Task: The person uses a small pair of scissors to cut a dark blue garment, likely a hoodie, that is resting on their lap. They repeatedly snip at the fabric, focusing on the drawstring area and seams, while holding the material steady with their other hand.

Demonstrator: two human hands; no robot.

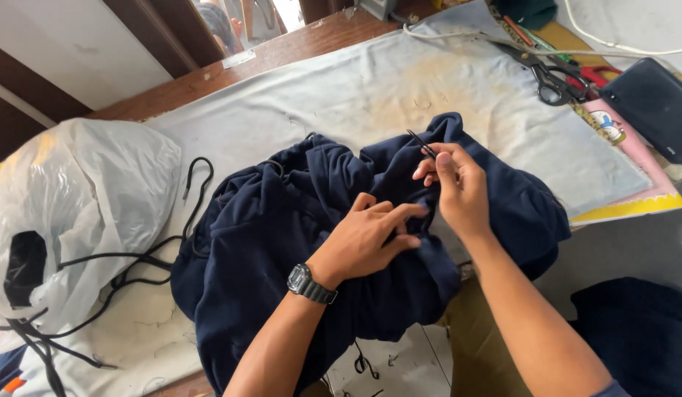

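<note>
Our forearms come in from the near edge, a dark wristwatch [309,283] on the left one. We press our left hand [370,239] flat, fingers spread, on a navy fleece garment [282,242] bunched up on the table. Our right hand [458,187] sits just beyond the left, its grip pinched shut on a small thread snip [422,143], blades poking up and away from the fingertips, right over a fold of the fabric.

Progress, as far as we can judge: trimming is under way, the garment isn't folded or set aside, and a black drawcord [194,191] trails out of it to the left of our grip. A few dark thread bits lie on the floor below. How much is left we can't tell.

Table w/ a pale grey, stained cloth [400,88] over wood. Well left of the grip, a white plastic bag [76,198] w/ more black cords. Far right of it: big black scissors [550,77], a dark phone [653,106], a pink-yellow board [642,176]. Another navy piece [642,331] lies near right.
</note>
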